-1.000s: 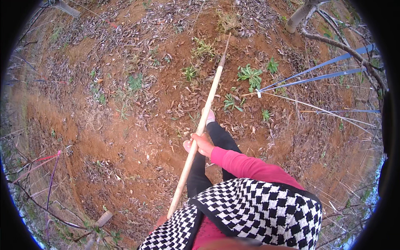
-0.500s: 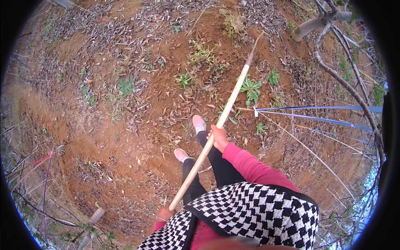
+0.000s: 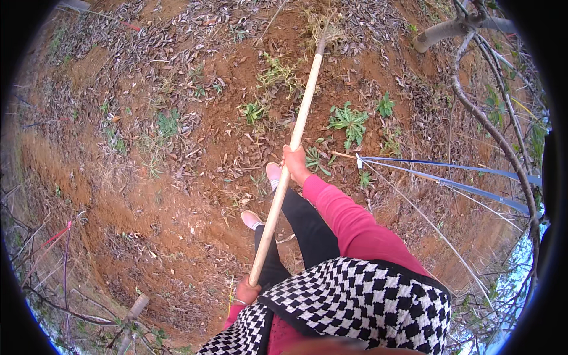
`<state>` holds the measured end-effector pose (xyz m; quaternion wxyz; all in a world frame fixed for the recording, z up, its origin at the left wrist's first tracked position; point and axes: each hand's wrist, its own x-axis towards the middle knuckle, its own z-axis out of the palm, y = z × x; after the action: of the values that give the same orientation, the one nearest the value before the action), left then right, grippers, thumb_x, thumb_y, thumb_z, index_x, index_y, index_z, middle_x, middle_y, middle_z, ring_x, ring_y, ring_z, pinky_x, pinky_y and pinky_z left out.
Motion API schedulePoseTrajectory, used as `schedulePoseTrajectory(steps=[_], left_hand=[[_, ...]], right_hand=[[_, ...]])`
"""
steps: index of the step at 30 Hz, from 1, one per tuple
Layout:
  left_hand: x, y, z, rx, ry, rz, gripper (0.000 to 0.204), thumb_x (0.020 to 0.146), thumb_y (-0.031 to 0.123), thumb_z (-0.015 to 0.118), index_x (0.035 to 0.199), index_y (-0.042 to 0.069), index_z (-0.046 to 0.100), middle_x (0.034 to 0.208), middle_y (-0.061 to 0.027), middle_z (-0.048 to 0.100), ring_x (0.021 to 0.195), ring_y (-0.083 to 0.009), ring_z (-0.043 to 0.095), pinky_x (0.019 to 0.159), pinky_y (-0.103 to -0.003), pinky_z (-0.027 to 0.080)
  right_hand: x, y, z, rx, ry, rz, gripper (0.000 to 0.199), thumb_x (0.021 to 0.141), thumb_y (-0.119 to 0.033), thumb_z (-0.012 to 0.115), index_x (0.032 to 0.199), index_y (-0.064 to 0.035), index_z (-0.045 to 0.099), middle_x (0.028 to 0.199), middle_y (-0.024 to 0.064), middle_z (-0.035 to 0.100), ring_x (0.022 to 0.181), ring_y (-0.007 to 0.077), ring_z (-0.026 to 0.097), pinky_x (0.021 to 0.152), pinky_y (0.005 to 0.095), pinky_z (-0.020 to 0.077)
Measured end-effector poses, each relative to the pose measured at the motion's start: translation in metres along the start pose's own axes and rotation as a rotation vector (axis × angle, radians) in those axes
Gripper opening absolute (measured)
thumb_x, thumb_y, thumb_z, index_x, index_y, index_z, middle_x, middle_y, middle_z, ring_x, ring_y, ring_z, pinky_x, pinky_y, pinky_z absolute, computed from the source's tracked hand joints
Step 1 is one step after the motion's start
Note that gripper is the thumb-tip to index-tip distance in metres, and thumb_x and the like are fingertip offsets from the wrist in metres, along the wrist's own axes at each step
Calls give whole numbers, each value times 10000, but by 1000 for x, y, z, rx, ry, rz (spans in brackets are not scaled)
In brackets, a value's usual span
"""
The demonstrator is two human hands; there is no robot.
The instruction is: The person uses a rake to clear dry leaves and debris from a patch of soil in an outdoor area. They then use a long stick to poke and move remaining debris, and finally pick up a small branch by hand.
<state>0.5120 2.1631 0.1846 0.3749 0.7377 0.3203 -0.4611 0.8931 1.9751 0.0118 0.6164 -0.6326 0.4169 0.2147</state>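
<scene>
Both hands point(image 3: 294, 164) grip long wooden handle point(image 3: 296, 130).

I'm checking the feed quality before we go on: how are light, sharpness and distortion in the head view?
Head view: soft, even daylight, no hard shadows or glare; the wooden handle, right hand and left hand are sharp; strong fisheye bending with a black rim; the checkered garment at the lower edge is slightly soft.

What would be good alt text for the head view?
A person's two hands hold a long wooden handle slanting down to red soil: right hand midway, left hand at its near end. Green weeds and dry leaves lie around.
</scene>
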Motion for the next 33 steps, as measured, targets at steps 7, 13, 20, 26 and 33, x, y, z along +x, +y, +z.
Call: schedulePoseTrajectory(steps=[7,13,20,26,33], left_hand=[[-58,-75,7,-27,-86,-156,263,742,214,694,933,51,616,802,-213,657,757,-365,665,687,-437,511],[-46,-88,23,-128,-82,-122,277,742,238,698,939,58,621,814,-216,662,770,-377,665,696,-449,515],[-86,-151,19,-71,-76,-229,295,741,266,703,945,67,627,827,-219,667,787,-391,665,706,-462,519],[-98,-167,5,12,-49,-299,310,741,290,708,951,75,632,838,-222,672,801,-403,665,714,-474,522],[39,-17,17,-91,57,79,328,746,326,707,1002,131,649,885,-227,675,841,-411,660,729,-482,523]], right_hand=[[-69,47,-3,13,2,67,187,900,-154,619,955,-46,475,628,47,523,412,160,522,351,323,440],[-54,46,-10,41,-124,56,147,907,-104,564,843,-35,449,612,55,511,426,171,519,370,341,468],[-189,153,-19,-42,-87,284,200,902,-62,565,1005,-38,395,682,81,512,501,206,568,404,364,506],[-176,153,-10,106,-214,338,134,903,-70,547,966,-30,436,682,65,501,501,200,552,451,370,523],[10,-22,-4,32,-34,-87,225,900,-156,612,925,-25,431,674,65,530,472,166,543,398,334,486]])
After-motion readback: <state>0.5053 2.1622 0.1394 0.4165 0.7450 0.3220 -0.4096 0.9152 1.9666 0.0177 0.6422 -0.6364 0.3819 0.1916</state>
